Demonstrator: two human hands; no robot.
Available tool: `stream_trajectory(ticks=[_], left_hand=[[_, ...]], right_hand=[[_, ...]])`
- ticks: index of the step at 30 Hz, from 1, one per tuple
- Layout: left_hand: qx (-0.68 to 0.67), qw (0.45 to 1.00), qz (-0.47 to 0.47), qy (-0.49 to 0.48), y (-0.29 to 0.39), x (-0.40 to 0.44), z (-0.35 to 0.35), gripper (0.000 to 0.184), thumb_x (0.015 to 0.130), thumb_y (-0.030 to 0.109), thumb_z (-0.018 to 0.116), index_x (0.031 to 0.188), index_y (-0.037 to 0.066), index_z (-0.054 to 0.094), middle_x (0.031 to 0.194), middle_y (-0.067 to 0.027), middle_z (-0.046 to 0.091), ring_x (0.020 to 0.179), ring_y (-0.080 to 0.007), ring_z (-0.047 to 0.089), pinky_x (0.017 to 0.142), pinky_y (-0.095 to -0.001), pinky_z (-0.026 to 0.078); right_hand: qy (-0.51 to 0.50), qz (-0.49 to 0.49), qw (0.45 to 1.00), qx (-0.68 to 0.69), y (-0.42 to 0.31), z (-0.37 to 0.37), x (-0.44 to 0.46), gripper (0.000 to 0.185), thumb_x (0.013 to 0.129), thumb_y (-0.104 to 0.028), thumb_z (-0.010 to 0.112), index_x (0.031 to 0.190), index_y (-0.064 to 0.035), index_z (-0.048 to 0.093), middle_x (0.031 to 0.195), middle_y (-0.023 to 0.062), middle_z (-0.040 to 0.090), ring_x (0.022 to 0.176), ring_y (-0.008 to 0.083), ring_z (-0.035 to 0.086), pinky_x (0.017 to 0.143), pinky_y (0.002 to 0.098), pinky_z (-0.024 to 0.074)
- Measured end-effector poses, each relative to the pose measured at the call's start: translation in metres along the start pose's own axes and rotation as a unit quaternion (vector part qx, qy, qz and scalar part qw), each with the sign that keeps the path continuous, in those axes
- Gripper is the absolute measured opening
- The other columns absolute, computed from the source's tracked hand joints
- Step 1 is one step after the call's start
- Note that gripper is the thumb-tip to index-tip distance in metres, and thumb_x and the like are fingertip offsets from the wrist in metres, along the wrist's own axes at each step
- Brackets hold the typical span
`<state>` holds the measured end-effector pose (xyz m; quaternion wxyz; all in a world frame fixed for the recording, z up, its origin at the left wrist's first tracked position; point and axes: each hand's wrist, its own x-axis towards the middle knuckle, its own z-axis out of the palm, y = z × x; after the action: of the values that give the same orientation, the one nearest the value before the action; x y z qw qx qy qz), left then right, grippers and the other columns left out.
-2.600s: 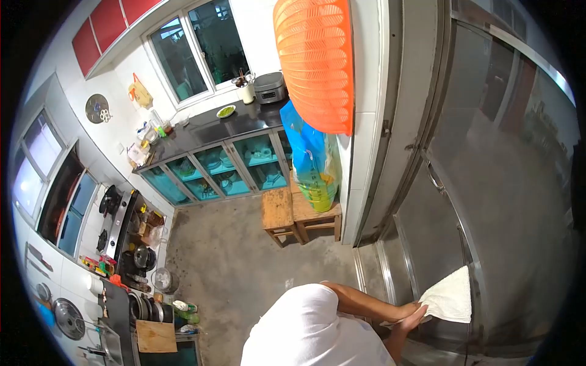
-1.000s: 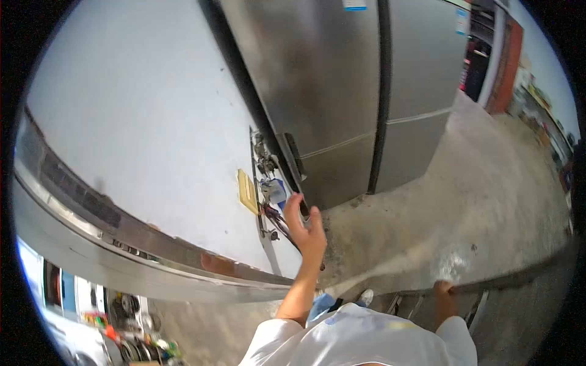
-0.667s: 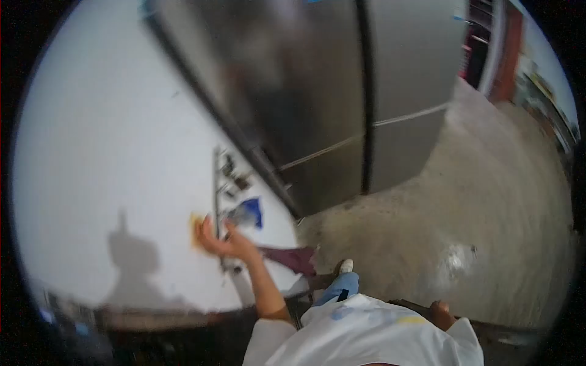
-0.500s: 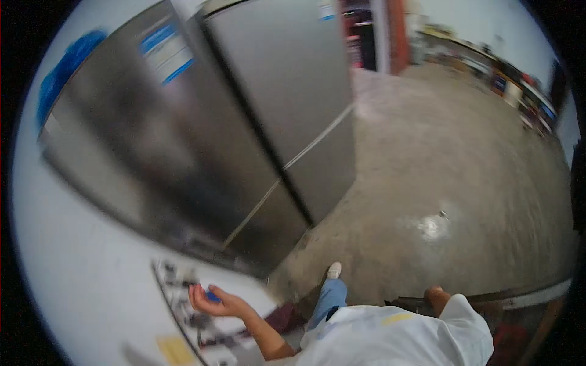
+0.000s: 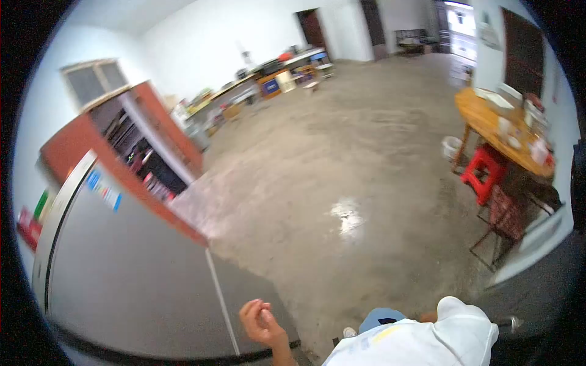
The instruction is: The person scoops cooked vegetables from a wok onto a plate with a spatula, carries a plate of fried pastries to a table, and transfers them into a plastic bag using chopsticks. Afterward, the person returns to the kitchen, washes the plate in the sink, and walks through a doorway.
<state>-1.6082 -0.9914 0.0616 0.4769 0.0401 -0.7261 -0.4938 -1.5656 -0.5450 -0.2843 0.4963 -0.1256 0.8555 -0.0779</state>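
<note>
My left hand (image 5: 261,323) is raised at the bottom, in front of the grey refrigerator (image 5: 140,268), with its fingers curled in. Whatever lies inside the fingers, if anything, is hidden. It looks apart from the refrigerator's side, though the gap is hard to judge. Of my right arm only a small patch of skin (image 5: 428,317) shows beside the white shirt; the hand itself is out of sight. Below, a white shoe (image 5: 349,332) stands on the concrete floor (image 5: 287,183).
A red door frame (image 5: 143,177) opens on the left behind the refrigerator. On the right stand a wooden table (image 5: 488,125) with items on it, a red stool (image 5: 482,174), a folding chair (image 5: 506,213) and a white bucket (image 5: 450,147). A long cluttered bench (image 5: 268,79) lines the far wall.
My view has swung right, from the refrigerator's front to the open room. The blue thing seen in my left hand earlier no longer shows. My right hand has dropped out of sight.
</note>
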Motion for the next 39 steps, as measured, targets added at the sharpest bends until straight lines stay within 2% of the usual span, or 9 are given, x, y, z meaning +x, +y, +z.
stream_trajectory(ticks=[3,10,17,22,25,27,30,36,39], left_hand=[[0.017,0.979,0.003,-0.204,-0.014,0.007,0.045,0.011,0.08,-0.002,0.057,0.089,0.0,0.062,0.095,-0.013,0.059,0.078,-0.0194,0.06,0.065,-0.0282,0.05],[-0.158,0.898,0.016,-0.41,0.011,-0.001,0.196,0.015,0.076,-0.007,0.059,0.089,-0.001,0.064,0.094,-0.0134,0.062,0.074,-0.0173,0.061,0.063,-0.0255,0.051],[-0.301,0.847,0.013,-0.438,0.074,-0.061,0.367,0.014,0.084,-0.008,0.055,0.097,-0.004,0.061,0.101,-0.0148,0.057,0.075,-0.0167,0.061,0.067,-0.0264,0.052],[-0.362,0.853,0.002,-0.375,0.133,-0.083,0.465,0.017,0.08,-0.01,0.056,0.093,-0.003,0.062,0.091,-0.0135,0.061,0.069,-0.0164,0.06,0.064,-0.0258,0.05],[-0.375,0.856,0.062,-0.349,0.143,-0.071,0.512,0.018,0.081,-0.008,0.057,0.096,-0.002,0.062,0.091,-0.0139,0.062,0.068,-0.0172,0.06,0.063,-0.0261,0.05],[-0.363,0.863,0.134,-0.324,0.15,-0.05,0.542,0.016,0.088,0.005,0.054,0.099,-0.003,0.062,0.092,-0.0148,0.061,0.069,-0.0202,0.06,0.06,-0.0283,0.05],[-0.371,0.871,0.205,-0.25,0.176,-0.01,0.588,0.031,0.094,0.022,0.046,0.101,-0.004,0.062,0.089,-0.0164,0.061,0.075,-0.0257,0.06,0.056,-0.0339,0.049],[-0.457,0.809,0.36,-0.074,0.153,0.147,0.652,0.045,0.084,0.041,0.046,0.103,0.002,0.055,0.103,-0.0196,0.057,0.092,-0.0287,0.054,0.086,-0.038,0.042],[-0.591,0.687,0.398,-0.142,0.154,0.169,0.703,0.053,0.084,0.039,0.061,0.13,0.016,0.044,0.121,-0.0154,0.054,0.11,-0.0169,0.049,0.102,-0.0276,0.033]], right_hand=[[0.036,0.08,0.99,0.112,0.004,0.045,-0.022,0.026,0.079,-0.027,0.063,0.096,-0.008,0.067,0.1,0.0161,0.066,0.093,0.0354,0.063,0.077,0.0465,0.051],[0.07,0.237,0.911,0.33,0.054,0.139,-0.068,0.026,0.079,-0.027,0.063,0.095,-0.0066,0.066,0.098,0.0175,0.065,0.091,0.0368,0.063,0.076,0.0471,0.0505],[0.092,0.322,0.817,0.469,0.093,0.218,-0.097,0.027,0.08,-0.028,0.062,0.094,-0.0052,0.065,0.095,0.0189,0.065,0.088,0.0382,0.062,0.075,0.0478,0.0501],[0.205,0.274,0.818,0.462,0.127,0.211,-0.082,0.028,0.08,-0.029,0.062,0.093,-0.0042,0.064,0.094,0.0199,0.064,0.087,0.0393,0.062,0.074,0.0483,0.0498],[0.437,0.209,0.793,0.37,0.21,0.084,-0.068,0.031,0.083,-0.03,0.06,0.095,-0.0018,0.061,0.092,0.0232,0.061,0.082,0.0419,0.059,0.07,0.0493,0.0475],[0.594,0.234,0.667,0.385,0.251,-0.102,-0.114,0.022,0.087,-0.022,0.059,0.086,-0.0006,0.061,0.082,0.0186,0.061,0.073,0.0371,0.058,0.068,0.0452,0.0472],[0.843,0.047,0.506,0.177,0.276,-0.338,-0.23,0.012,0.086,-0.013,0.062,0.09,-0.0023,0.066,0.083,0.0134,0.064,0.08,0.0262,0.062,0.074,0.0369,0.0484],[0.925,-0.174,0.235,-0.243,0.232,-0.534,-0.387,0.012,0.085,-0.012,0.061,0.092,-0.0028,0.063,0.086,0.0128,0.063,0.08,0.0277,0.061,0.073,0.0393,0.0483],[0.901,-0.237,0.184,-0.314,0.23,-0.582,-0.386,0.012,0.085,-0.013,0.06,0.092,-0.003,0.062,0.086,0.0125,0.063,0.079,0.029,0.061,0.071,0.0411,0.0483]])
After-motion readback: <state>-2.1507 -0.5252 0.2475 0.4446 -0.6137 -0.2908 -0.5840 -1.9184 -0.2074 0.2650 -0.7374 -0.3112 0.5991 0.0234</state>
